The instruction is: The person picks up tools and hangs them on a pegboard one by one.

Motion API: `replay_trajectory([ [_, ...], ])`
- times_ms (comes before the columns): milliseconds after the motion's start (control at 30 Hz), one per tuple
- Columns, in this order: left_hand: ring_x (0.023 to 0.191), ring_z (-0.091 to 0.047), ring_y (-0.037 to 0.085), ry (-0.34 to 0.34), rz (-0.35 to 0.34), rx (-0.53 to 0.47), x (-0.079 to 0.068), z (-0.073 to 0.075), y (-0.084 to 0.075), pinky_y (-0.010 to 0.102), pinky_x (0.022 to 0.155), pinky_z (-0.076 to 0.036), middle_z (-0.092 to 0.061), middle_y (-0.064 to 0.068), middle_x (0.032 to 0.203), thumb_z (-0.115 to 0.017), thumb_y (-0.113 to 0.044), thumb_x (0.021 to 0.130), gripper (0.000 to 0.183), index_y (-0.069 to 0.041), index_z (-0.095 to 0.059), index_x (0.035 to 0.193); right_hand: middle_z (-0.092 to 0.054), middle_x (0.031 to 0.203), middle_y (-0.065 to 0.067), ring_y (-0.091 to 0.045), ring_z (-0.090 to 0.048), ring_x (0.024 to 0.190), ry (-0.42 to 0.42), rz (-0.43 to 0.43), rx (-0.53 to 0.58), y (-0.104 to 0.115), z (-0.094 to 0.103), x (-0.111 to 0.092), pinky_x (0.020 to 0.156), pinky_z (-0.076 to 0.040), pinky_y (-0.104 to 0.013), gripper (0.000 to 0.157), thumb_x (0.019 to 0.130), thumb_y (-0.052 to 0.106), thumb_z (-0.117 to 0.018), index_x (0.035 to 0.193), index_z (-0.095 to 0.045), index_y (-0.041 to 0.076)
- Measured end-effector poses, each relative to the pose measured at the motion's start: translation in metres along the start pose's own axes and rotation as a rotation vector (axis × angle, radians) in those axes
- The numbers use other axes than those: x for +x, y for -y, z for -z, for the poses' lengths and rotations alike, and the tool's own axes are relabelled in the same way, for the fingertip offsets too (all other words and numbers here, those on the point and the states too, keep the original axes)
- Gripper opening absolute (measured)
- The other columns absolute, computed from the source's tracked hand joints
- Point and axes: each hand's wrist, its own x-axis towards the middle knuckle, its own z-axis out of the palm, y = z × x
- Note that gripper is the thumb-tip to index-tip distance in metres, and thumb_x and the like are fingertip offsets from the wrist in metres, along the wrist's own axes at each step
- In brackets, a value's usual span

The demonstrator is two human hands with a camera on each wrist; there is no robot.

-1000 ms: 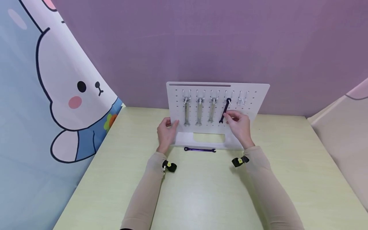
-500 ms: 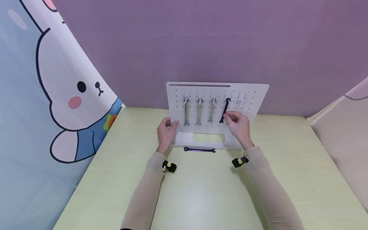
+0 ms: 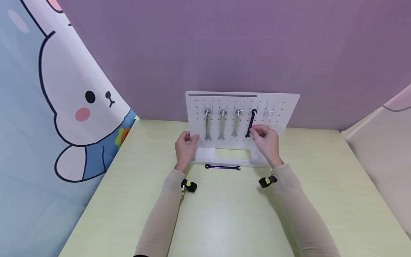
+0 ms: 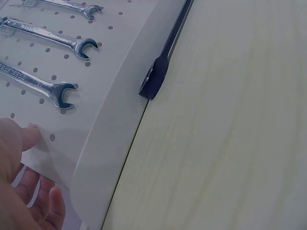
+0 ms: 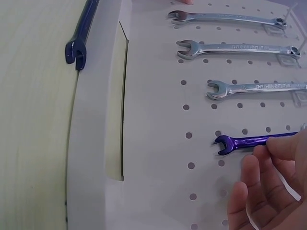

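Note:
My right hand [image 3: 268, 142] pinches the lower part of a purple combination wrench [image 3: 251, 123] between thumb and forefinger. The wrench's ring end hangs on the fourth hook of a white pegboard [image 3: 200, 154], and its open end [image 5: 224, 144] points down. My left hand [image 3: 185, 148] holds the board's left edge, thumb on the front and fingers behind it. Three silver combination wrenches [image 3: 208, 125] hang on the hooks to the left. On the table, along the board's front base, lies a second dark purple wrench [image 3: 222, 167].
At the board's right end is a hook [image 3: 269, 111] with no wrench on it. The board's base has a rectangular cutout [image 3: 232, 154]. Around it stretches a pale wooden table [image 3: 224, 210], with a purple backdrop [image 3: 244, 53] behind and a cartoon-print cloth [image 3: 29, 142] at left.
The held purple wrench has swung slightly toward upright on its hook. Both hands keep nearly the same places, and the wrench on the table has not moved.

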Motion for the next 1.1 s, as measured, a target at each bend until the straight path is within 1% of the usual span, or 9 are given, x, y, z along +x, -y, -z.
replay_trajectory([
  [167, 0.114, -0.067, 0.032, -0.005, -0.003, 0.001, 0.0, 0.0, 0.0, 0.051, 0.103, -0.051, -0.075, 0.014, 0.118, -0.078, -0.034, 0.099, 0.036, -0.008, -0.072, 0.123, -0.08, 0.108, -0.014, -0.009, -0.064, 0.079, 0.012, -0.013, 0.0, -0.001, 0.0, -0.001, 0.068, -0.048, -0.017, 0.024, 0.103, 0.024, -0.071, 0.114, -0.079, 0.005],
  [400, 0.113, -0.067, 0.032, -0.01, 0.004, 0.003, 0.001, -0.002, 0.0, 0.051, 0.103, -0.051, -0.075, 0.015, 0.118, -0.078, -0.033, 0.099, 0.036, -0.007, -0.072, 0.123, -0.078, 0.118, -0.011, -0.009, -0.064, 0.079, 0.04, -0.026, 0.012, -0.005, -0.002, -0.004, 0.07, -0.05, -0.016, 0.023, 0.104, 0.023, -0.069, 0.115, -0.078, 0.005],
  [533, 0.113, -0.067, 0.031, -0.013, 0.01, 0.007, 0.001, -0.002, 0.0, 0.051, 0.103, -0.051, -0.075, 0.014, 0.118, -0.077, -0.033, 0.099, 0.035, -0.008, -0.072, 0.122, -0.077, 0.122, -0.009, -0.012, -0.065, 0.082, 0.064, -0.049, 0.015, -0.008, -0.005, -0.007, 0.071, -0.051, -0.018, 0.023, 0.104, 0.023, -0.069, 0.116, -0.078, 0.007],
  [667, 0.114, -0.067, 0.031, -0.008, 0.009, 0.009, 0.001, -0.002, 0.001, 0.051, 0.104, -0.05, -0.075, 0.013, 0.118, -0.077, -0.035, 0.099, 0.036, -0.008, -0.071, 0.123, -0.076, 0.123, -0.011, -0.016, -0.066, 0.086, 0.106, -0.059, 0.005, -0.012, -0.008, -0.014, 0.071, -0.051, -0.021, 0.025, 0.104, 0.025, -0.069, 0.118, -0.078, 0.007],
  [900, 0.115, -0.066, 0.031, -0.002, 0.0, -0.004, 0.002, -0.003, 0.001, 0.052, 0.103, -0.051, -0.075, 0.013, 0.118, -0.077, -0.035, 0.099, 0.036, -0.009, -0.071, 0.124, -0.078, 0.113, -0.013, -0.017, -0.067, 0.081, 0.153, -0.023, -0.006, -0.014, -0.015, -0.031, 0.07, -0.052, -0.022, 0.025, 0.103, 0.025, -0.07, 0.116, -0.079, 0.006],
  [1100, 0.115, -0.067, 0.031, -0.001, 0.003, -0.001, 0.002, -0.003, 0.001, 0.051, 0.103, -0.052, -0.075, 0.013, 0.118, -0.077, -0.035, 0.099, 0.037, -0.008, -0.071, 0.124, -0.077, 0.114, -0.014, -0.023, -0.069, 0.09, 0.224, 0.013, -0.019, -0.013, -0.02, -0.041, 0.076, -0.055, -0.024, 0.025, 0.103, 0.024, -0.07, 0.117, -0.078, 0.005],
])
